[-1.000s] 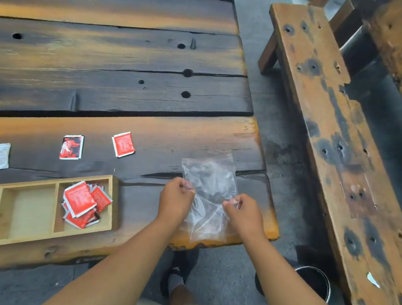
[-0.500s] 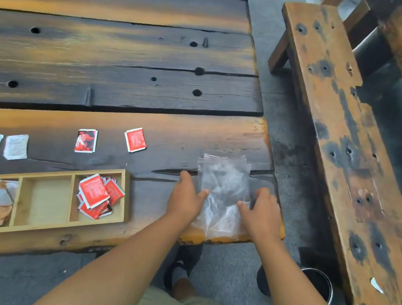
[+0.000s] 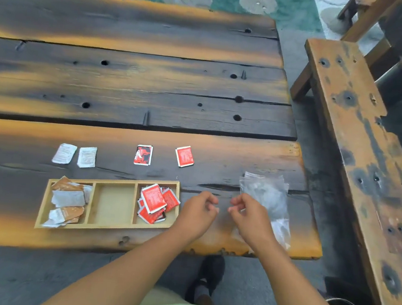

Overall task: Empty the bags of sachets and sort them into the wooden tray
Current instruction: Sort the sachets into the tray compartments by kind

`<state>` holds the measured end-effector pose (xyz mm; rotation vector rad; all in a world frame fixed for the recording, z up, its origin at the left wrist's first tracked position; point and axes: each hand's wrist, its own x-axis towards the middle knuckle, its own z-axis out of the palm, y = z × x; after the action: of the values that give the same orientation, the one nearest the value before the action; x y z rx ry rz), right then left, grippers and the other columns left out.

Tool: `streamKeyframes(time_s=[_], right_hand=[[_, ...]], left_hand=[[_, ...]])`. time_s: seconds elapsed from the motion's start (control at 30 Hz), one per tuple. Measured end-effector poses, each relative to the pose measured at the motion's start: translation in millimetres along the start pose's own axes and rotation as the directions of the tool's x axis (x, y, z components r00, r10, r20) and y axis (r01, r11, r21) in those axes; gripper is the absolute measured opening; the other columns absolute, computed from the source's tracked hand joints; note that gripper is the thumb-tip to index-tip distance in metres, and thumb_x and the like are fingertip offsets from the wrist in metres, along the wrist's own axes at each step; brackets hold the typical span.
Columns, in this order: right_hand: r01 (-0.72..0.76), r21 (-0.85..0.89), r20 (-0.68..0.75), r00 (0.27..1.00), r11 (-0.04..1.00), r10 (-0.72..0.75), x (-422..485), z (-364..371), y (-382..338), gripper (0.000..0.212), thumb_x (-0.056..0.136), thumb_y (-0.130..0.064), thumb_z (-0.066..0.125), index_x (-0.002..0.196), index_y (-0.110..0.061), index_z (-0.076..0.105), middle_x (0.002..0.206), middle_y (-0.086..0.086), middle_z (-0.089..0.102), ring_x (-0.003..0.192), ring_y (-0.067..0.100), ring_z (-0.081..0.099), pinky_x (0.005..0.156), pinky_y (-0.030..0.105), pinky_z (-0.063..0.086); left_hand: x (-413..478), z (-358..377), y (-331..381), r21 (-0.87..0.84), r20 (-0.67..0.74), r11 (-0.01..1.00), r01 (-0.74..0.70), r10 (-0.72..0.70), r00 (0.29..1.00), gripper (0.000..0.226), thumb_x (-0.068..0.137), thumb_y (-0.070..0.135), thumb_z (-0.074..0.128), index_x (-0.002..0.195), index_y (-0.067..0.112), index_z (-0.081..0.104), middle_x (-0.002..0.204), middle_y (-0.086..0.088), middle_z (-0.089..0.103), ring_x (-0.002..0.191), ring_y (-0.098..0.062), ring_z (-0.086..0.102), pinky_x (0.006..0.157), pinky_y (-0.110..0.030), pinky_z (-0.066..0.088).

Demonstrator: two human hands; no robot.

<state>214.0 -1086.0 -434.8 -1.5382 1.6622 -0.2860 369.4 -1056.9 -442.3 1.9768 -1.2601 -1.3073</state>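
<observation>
On the table (image 3: 127, 87), two white sachets (image 3: 75, 154), two red sachets (image 3: 164, 156).

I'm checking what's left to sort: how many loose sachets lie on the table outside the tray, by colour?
White sachets: 2
Red sachet: 1
Red-and-black sachet: 1
Total: 4

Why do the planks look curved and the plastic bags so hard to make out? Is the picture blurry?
Head view: the wide-angle lens bows the table planks and bench outward; light is soft and even, with no hard shadows; the clear plastic bags catch pale glare and nearly vanish against the dark wood; the print on the red sachets is too soft to read; both hands show slight blur.
</observation>
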Motion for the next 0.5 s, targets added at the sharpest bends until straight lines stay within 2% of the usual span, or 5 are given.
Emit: streamKeyframes(time_s=[0.13, 0.2, 0.3, 0.4, 0.5], right_hand=[[0.093, 0.018, 0.084, 0.992, 0.996, -0.094, -3.5, 51.3, -38.5, 0.013, 0.09, -0.017, 0.063, 0.1, -0.023, 0.067, 0.092, -0.008, 0.067, 0.077, 0.006, 0.054, 0.074, 0.024, 0.041], [0.158, 0.003, 0.084, 0.984, 0.987, -0.157, -4.8, 70.1, -55.7, 0.016, 0.089, -0.013, 0.061, 0.1, -0.023, 0.068, 0.098, -0.006, 0.07, 0.079, 0.009, 0.056, 0.077, 0.028, 0.045], [0.288, -0.116, 0.1, 0.956, 0.951, -0.277, -9.0, 90.0, -70.7, 0.026, 0.086, -0.009, 0.054, 0.103, -0.022, 0.068, 0.106, -0.004, 0.07, 0.095, 0.018, 0.061, 0.085, 0.036, 0.05], [0.389, -0.265, 0.238, 0.913, 0.882, -0.331, -14.3, 102.8, -71.0, 0.041, 0.087, -0.012, 0.05, 0.123, -0.027, 0.062, 0.132, -0.008, 0.061, 0.118, 0.022, 0.056, 0.095, 0.04, 0.05], [0.381, -0.302, 0.348, 0.897, 0.874, -0.271, -14.7, 104.6, -67.5, 0.057, 0.091, -0.016, 0.053, 0.146, -0.029, 0.045, 0.16, -0.014, 0.033, 0.136, 0.018, 0.047, 0.106, 0.041, 0.046]], left_hand=[[-9.8, -46.6, -29.6, 0.015, -0.077, 0.999, -0.04, 0.041, 0.996, 0.018, 0.091, 0.011, 0.057, 0.104, 0.017, 0.069, 0.095, 0.009, 0.066, 0.088, -0.006, 0.06, 0.076, -0.011, 0.043], [-13.9, -66.3, -46.4, 0.04, -0.161, 0.998, -0.046, 0.052, 0.986, 0.016, 0.09, 0.011, 0.058, 0.098, 0.019, 0.069, 0.09, 0.01, 0.065, 0.083, -0.008, 0.059, 0.072, -0.014, 0.043], [-15.9, -86.7, -70.9, 0.198, -0.24, 0.977, -0.084, 0.131, 0.962, 0.023, 0.087, 0.004, 0.056, 0.104, 0.015, 0.069, 0.102, -0.001, 0.063, 0.095, -0.022, 0.061, 0.084, -0.033, 0.049], [-20.4, -93.6, -84.3, 0.348, -0.147, 0.927, -0.144, 0.205, 0.968, 0.04, 0.089, 0.006, 0.056, 0.129, 0.011, 0.061, 0.127, -0.008, 0.055, 0.117, -0.025, 0.053, 0.102, -0.032, 0.04], [-25.8, -90.0, -93.0, 0.441, -0.115, 0.882, -0.169, 0.242, 0.963, 0.051, 0.094, 0.01, 0.053, 0.144, 0.016, 0.049, 0.147, -0.007, 0.043, 0.131, -0.028, 0.041, 0.109, -0.034, 0.036]])
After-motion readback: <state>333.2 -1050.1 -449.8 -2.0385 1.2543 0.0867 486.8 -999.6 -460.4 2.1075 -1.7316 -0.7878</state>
